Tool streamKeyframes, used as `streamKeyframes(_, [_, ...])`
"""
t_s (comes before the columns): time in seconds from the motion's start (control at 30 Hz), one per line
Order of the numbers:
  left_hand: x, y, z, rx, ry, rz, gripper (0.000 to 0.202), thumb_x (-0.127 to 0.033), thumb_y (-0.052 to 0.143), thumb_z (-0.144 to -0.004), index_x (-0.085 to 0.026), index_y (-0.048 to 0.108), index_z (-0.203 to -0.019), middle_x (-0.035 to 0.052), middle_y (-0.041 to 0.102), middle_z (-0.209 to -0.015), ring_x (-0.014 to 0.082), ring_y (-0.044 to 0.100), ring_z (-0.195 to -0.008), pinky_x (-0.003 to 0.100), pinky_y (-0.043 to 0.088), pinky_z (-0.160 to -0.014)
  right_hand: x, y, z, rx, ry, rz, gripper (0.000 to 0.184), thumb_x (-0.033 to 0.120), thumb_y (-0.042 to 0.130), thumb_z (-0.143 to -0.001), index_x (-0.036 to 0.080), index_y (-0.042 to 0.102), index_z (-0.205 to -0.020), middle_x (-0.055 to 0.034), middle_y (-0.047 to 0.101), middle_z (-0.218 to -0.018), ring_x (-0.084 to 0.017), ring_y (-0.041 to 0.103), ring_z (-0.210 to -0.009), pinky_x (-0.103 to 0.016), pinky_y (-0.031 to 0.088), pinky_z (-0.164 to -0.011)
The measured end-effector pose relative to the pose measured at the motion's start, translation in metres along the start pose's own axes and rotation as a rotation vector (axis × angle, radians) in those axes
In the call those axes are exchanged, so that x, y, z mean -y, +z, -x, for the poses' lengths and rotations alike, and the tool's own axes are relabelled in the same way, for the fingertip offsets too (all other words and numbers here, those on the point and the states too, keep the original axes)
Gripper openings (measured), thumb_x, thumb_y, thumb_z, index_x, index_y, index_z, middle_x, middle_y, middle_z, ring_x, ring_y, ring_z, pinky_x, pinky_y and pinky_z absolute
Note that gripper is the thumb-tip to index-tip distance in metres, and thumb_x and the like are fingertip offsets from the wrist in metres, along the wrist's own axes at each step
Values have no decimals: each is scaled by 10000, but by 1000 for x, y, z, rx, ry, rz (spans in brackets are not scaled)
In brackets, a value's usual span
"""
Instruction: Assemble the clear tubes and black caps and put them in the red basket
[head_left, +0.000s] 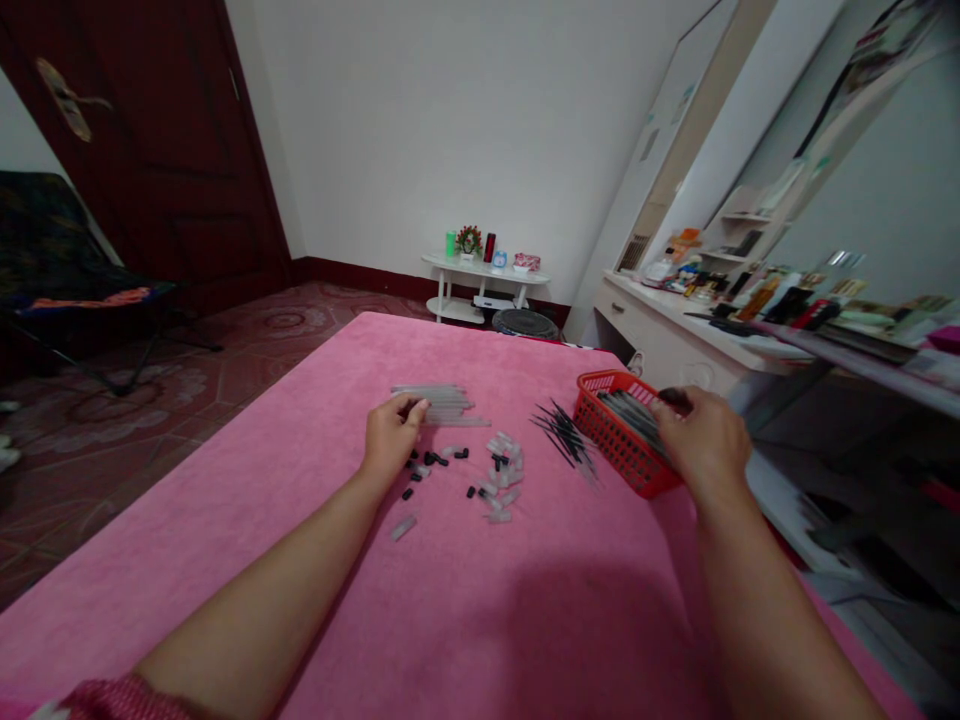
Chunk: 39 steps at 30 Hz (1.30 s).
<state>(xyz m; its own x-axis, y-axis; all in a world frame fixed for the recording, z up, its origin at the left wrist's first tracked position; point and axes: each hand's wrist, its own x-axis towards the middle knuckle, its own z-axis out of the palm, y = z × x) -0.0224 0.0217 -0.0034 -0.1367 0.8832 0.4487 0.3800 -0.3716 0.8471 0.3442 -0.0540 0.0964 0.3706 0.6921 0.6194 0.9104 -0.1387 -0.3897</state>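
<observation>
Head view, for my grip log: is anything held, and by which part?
Cannot tell, too blurred: left hand is by the translucent tubes, right hand at the rim of the red basket.

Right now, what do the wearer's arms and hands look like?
Left hand and right hand: both ungloved, no watch visible. Both forearms bare; a dark pinkish-red speckled sleeve shows near the left elbow. No right sleeve in view.

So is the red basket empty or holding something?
Holding something: slender grey sticks show inside the red basket, by the right hand. How full, I cannot tell.
</observation>
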Motion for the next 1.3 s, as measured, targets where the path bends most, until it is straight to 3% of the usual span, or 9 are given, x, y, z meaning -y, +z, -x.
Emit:
streamKeyframes(0.13, [-4, 7, 7, -9, -155, 171, 275, -389, 578, -759, -130, 652, -706, -19, 563, -554, 109, 501, -526, 213, 375, -524, 28, 11, 8, 55, -102, -130, 122, 345, 559, -779, 267, 635, -832, -52, 636, -800, -256, 589, -732, -413, 425, -661])
streamKeyframes(0.27, [-18, 16, 17, 69, -330, 457, 329, -451, 656, -692, -126, 632, -734, -30, 555, -554, 88, 479, -484, 197, 369, -475, 52, 32, 22, 170, -187, -223, 107, 298, 571, -761, 232, 654, -775, -51, 653, -776, -220, 584, -680, -378, 438, -653])
streamKeyframes(0.47, [-34, 30, 27, 244, -379, 829, 345, -457, 672, -707, -132, 642, -821, 14, 628, -713, 118, 588, -652, 273, 503, -708, 80, 64, 59, 459, -291, -277, 148, 190, 553, -753, 174, 676, -834, -47, 675, -823, -169, 607, -738, -272, 445, -688])
streamKeyframes(0.53, [-26, 28, 23, 231, -301, 737, 320, -437, 610, -770, -138, 655, -877, 47, 660, -803, 145, 611, -722, 305, 504, -751, 84, 68, 66, 484, -315, -246, 155, 182, 554, -759, 170, 676, -853, -50, 678, -856, -165, 613, -777, -259, 444, -711])
streamKeyframes(0.63, [-6, 20, 11, 148, -107, 345, 233, -314, 578, -793, -148, 680, -922, 87, 684, -934, 203, 622, -866, 350, 482, -823, 81, 69, 66, 487, -296, -137, 167, 174, 554, -768, 168, 677, -879, -61, 682, -900, -171, 619, -833, -254, 440, -751])
streamKeyframes(0.73, [10, 9, 0, 191, 107, -112, 236, -179, 582, -757, -181, 699, -962, 84, 683, -1011, 240, 593, -969, 395, 436, -901, 71, 66, 59, 495, -241, 11, 194, 188, 558, -775, 180, 683, -923, -74, 683, -964, -185, 625, -890, -258, 430, -788])
streamKeyframes(0.83, [12, 4, -2, 297, 210, -366, 202, -175, 609, -748, -191, 714, -920, 75, 692, -945, 239, 590, -943, 383, 430, -894, 60, 63, 53, 544, -183, 155, 198, 223, 568, -781, 202, 688, -937, -82, 687, -977, -203, 630, -921, -263, 428, -779])
streamKeyframes(1.07, [-5, 5, 9, 376, 257, -509, 217, -196, 621, -758, -239, 705, -953, 58, 645, -939, 210, 576, -930, 294, 449, -791, 52, 70, 57, 614, -105, 356, 242, 365, 620, -769, 220, 660, -959, -88, 697, -942, -246, 646, -915, -291, 441, -696])
streamKeyframes(1.3, [-18, 5, 13, 397, 291, -528, 196, -160, 580, -755, -227, 720, -876, 60, 626, -944, 198, 580, -864, 280, 439, -732, 54, 67, 58, 614, -116, 346, 123, 283, 586, -790, 202, 665, -838, -97, 699, -863, -233, 656, -848, -277, 428, -651])
